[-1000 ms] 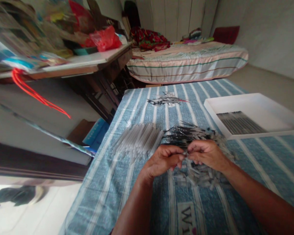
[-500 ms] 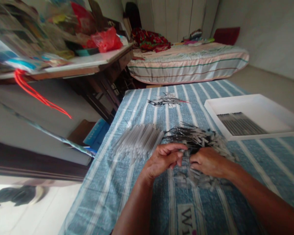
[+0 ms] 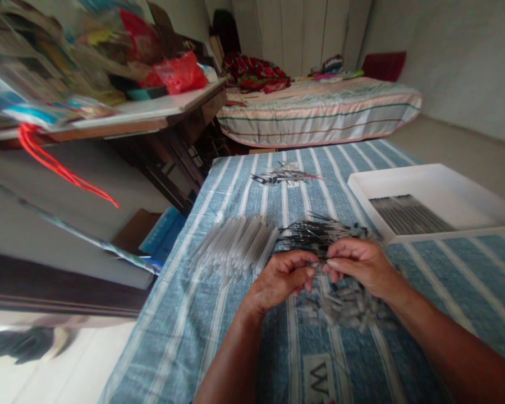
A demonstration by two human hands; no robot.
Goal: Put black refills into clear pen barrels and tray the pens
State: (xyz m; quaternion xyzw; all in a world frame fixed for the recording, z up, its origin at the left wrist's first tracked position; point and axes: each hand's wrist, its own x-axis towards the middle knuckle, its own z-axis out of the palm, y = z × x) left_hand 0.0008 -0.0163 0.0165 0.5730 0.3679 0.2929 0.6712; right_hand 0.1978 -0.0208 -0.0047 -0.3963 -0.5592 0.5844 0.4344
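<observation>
My left hand point(image 3: 278, 283) and my right hand point(image 3: 364, 268) meet over the cloth, fingertips nearly touching. Both are closed in a pinch around something small and thin, too blurred to name. Just behind them lies a pile of thin black-and-clear sticks like pen refills point(image 3: 305, 231). Left of these is a stack of whitish translucent tubes point(image 3: 235, 244), like pen barrels. Small grey cap-like pieces point(image 3: 347, 306) are scattered beneath and in front of my right hand.
A white tray point(image 3: 467, 188) at the right holds a row of dark pen-like sticks point(image 3: 406, 214). Farther back on the striped cloth point(image 3: 219, 336) lies a small heap of thin sticks point(image 3: 281, 176). A cluttered side table point(image 3: 193, 96) stands left, a bed point(image 3: 320, 115) behind.
My right hand has lifted from the small pieces and come up to my left fingertips, now pinching. My left hand stays nearly in place. The view has shifted slightly.
</observation>
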